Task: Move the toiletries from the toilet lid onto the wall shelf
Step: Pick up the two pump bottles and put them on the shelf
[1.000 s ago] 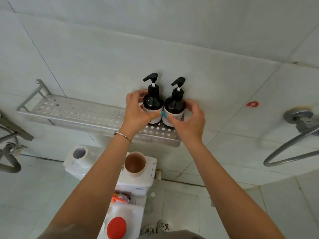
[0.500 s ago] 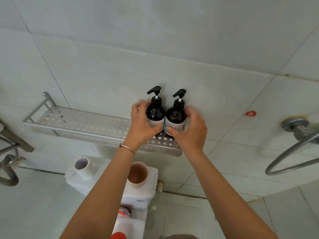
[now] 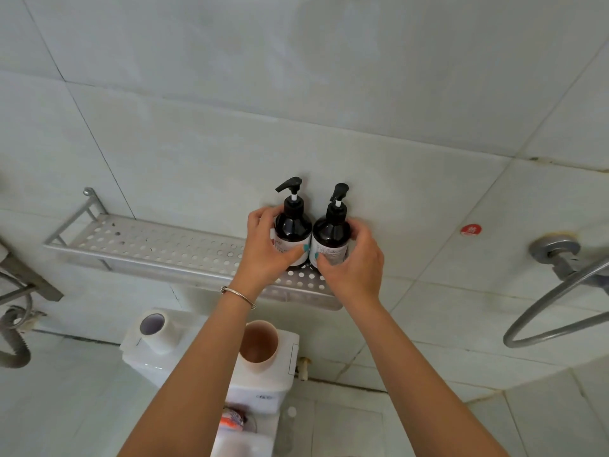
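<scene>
2 pump bottles (image 3: 293, 230) upright on wall shelf (image 3: 158, 240), touching, left hand (image 3: 263, 255) and right hand (image 3: 356, 268) each grasping 1

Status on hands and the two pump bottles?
Left hand grips left pump bottle; right hand grips right pump bottle. Both upright, side by side at right end of wall shelf. Nothing blocking.

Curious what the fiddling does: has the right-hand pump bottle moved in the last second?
Yes, slightly: the right bottle stays at the shelf's right end, but its spout has swung from pointing along the shelf toward the camera.
</scene>
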`<state>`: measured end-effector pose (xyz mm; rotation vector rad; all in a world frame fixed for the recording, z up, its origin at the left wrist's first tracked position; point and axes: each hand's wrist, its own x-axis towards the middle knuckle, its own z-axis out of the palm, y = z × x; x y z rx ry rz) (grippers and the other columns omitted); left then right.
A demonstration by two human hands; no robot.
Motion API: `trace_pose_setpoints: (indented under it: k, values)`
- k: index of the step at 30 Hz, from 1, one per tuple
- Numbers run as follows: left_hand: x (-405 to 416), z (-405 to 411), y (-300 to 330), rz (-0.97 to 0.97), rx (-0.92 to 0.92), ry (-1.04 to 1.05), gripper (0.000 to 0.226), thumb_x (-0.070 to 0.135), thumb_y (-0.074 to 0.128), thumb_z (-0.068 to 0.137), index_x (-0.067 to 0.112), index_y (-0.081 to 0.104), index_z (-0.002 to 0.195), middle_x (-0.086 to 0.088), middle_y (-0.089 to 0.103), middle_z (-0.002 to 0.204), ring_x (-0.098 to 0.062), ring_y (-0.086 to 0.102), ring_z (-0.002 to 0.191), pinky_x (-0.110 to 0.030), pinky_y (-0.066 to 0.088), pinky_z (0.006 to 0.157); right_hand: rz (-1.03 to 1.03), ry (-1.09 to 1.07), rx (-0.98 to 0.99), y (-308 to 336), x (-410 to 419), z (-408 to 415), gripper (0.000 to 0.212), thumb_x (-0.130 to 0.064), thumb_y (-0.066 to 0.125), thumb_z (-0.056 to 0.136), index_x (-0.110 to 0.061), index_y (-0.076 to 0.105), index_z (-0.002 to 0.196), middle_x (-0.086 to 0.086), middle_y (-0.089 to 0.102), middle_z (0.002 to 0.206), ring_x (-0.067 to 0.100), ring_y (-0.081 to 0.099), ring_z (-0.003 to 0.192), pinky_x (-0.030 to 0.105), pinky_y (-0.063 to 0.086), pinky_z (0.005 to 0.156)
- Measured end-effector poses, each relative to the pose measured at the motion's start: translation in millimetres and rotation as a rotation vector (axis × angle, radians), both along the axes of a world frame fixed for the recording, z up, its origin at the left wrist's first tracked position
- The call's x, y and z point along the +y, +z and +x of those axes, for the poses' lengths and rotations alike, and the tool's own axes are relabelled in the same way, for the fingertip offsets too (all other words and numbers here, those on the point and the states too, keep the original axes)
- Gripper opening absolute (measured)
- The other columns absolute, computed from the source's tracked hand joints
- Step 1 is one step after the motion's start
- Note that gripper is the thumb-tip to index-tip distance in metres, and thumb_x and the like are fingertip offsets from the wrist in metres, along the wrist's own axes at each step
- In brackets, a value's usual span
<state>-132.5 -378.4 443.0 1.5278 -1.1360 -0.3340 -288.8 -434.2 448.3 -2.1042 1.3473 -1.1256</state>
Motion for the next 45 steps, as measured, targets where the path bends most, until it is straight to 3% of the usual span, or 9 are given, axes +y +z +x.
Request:
trace_pose_setpoints:
  k: [4,9,16,21,27,30,33,40,45]
  values:
    - [1.1,0.0,0.6,0.010,0.014,0.013,0.071,0.010,0.083,0.066,0.031,0.048,0.123,0.019,0.035,0.113,-0.008,0.049,0.111,-0.041,0.049,0.098,-0.048,-0.076,0.052,-1.1,1.1,0.3,0.081,-0.044,0.083,0.059,-0.026,0.044,0.128,-0.005,0.054,0.123,0.017,0.048,0.117,0.038,0.039,0.103]
    - [1.5,0.1,0.9,0.018,0.020,0.018,0.071,0.012,0.084,0.066,0.036,0.046,0.121,0.023,0.036,0.112,-0.007,0.049,0.111,-0.038,0.050,0.097,-0.042,-0.025,0.034,-6.5,-0.7,-2.5,0.074,-0.042,0.080,0.063,-0.030,0.049,0.128,-0.009,0.058,0.120,0.015,0.052,0.114,0.039,0.038,0.103]
    - [2.3,-0.8,3.5,0.035,0.051,0.019,0.070,0.010,0.083,0.067,0.027,0.049,0.126,0.004,0.041,0.119,0.005,0.047,0.107,-0.006,0.046,0.077,0.006,-0.025,0.066,-2.6,1.0,-1.8,0.084,-0.045,0.080,0.062,-0.033,0.040,0.135,-0.011,0.055,0.127,0.013,0.050,0.120,0.038,0.033,0.109]
    - [3.2,-0.5,3.7,0.046,0.043,0.019,0.069,0.012,0.083,0.067,0.031,0.048,0.123,0.006,0.043,0.117,0.002,0.048,0.106,-0.017,0.048,0.084,-0.024,-0.060,0.085,-3.6,1.7,-2.8,0.076,-0.047,0.079,0.063,-0.033,0.044,0.129,-0.010,0.056,0.122,0.015,0.052,0.116,0.043,0.034,0.107]
    - [2.7,-1.2,4.8,0.064,0.070,-0.003,0.070,0.012,0.083,0.067,0.027,0.048,0.126,0.004,0.044,0.119,0.001,0.048,0.108,-0.011,0.046,0.081,0.047,-0.003,0.056,-0.4,1.6,-8.0,0.077,-0.042,0.080,0.064,-0.041,0.041,0.130,-0.016,0.058,0.122,0.011,0.052,0.119,0.047,0.015,0.119]
    - [6.3,3.6,8.0,0.095,0.071,-0.068,0.070,0.009,0.080,0.070,0.031,0.046,0.127,0.010,0.045,0.120,-0.004,0.048,0.112,-0.028,0.049,0.092,0.053,0.002,0.072,1.5,0.5,-9.8,0.078,-0.044,0.080,0.062,-0.044,0.040,0.129,-0.018,0.059,0.120,0.011,0.053,0.118,0.048,0.016,0.119]
    - [11.5,15.4,11.4,0.187,0.087,-0.163,0.071,0.005,0.076,0.074,0.037,0.044,0.129,0.008,0.047,0.130,-0.010,0.050,0.119,-0.041,0.054,0.091,0.052,-0.001,0.065,2.4,1.4,-8.7,0.078,-0.043,0.081,0.062,-0.043,0.041,0.128,-0.018,0.059,0.118,0.012,0.053,0.115,0.050,0.023,0.115]
    - [11.3,-0.4,8.6,0.138,-0.171,0.052,0.071,0.017,0.085,0.065,0.022,0.046,0.125,0.006,0.046,0.113,-0.010,0.052,0.100,-0.025,0.047,0.087,0.059,0.000,0.019,0.6,3.2,-6.7,0.077,-0.038,0.082,0.062,-0.042,0.043,0.129,-0.015,0.060,0.120,0.014,0.051,0.115,0.051,0.028,0.112]
    - [15.4,2.4,14.6,0.155,-0.157,0.020,0.075,0.019,0.084,0.068,0.024,0.043,0.131,0.007,0.045,0.116,-0.008,0.051,0.103,-0.024,0.047,0.088,0.065,0.009,0.015,1.6,2.8,-7.5,0.076,-0.038,0.082,0.063,-0.041,0.043,0.128,-0.015,0.060,0.119,0.013,0.051,0.117,0.051,0.027,0.112]
